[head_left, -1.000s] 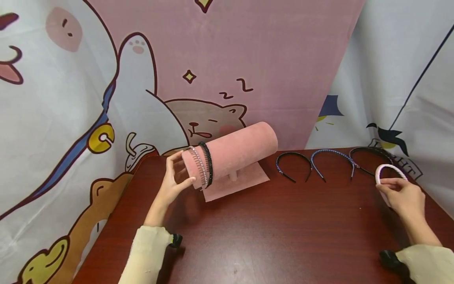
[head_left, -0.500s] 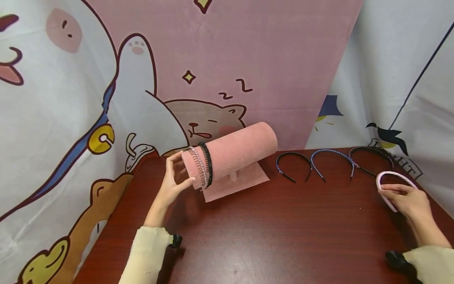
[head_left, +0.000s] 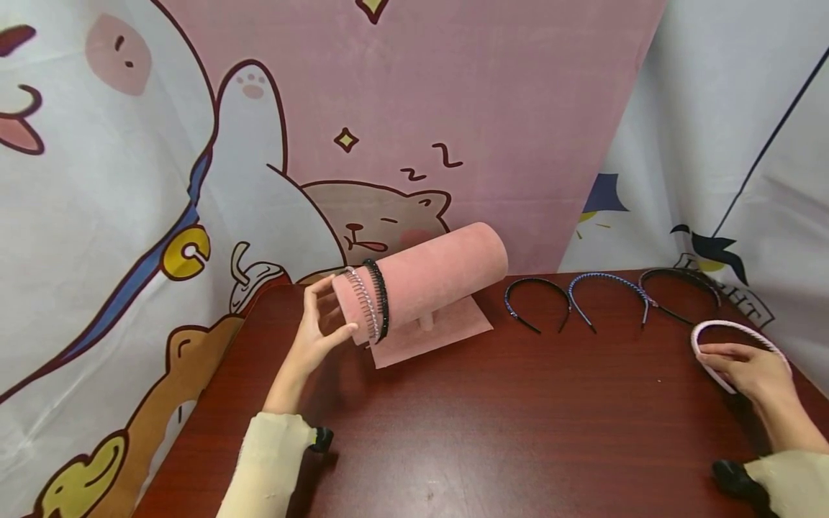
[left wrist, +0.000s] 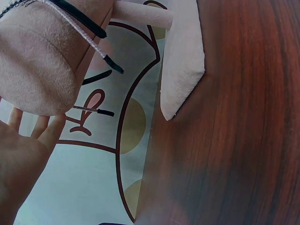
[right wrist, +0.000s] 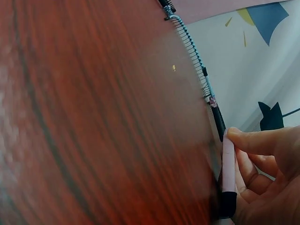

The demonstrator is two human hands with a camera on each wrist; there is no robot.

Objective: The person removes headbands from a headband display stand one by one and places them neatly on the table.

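Note:
My left hand (head_left: 312,345) grips the left end of a pink plush roll stand (head_left: 440,273), thumb in front and fingers behind. In the left wrist view its fingers reach the underside of the roll's rounded end. Round that end sit a pale twisted comb headband (head_left: 363,298) and a beaded black headband (head_left: 383,306). At the far right, my right hand (head_left: 754,370) pinches a pale pink headband (head_left: 728,324) over the table. The right wrist view shows thumb and fingers on that pink band (right wrist: 228,164), close to its dark tip.
Along the back of the reddish-brown wooden table (head_left: 518,417) lie a black headband with blue bits (head_left: 536,280), a blue wrapped headband (head_left: 605,275) and a dark headband (head_left: 680,270). Cartoon-printed cloth (head_left: 518,108) hangs behind. The stand's flat pink base (head_left: 463,324) rests on the table.
My right hand has moved a little down and to the right with the pale pink headband, whose arch now shows wider. The left hand and the stand stay put.

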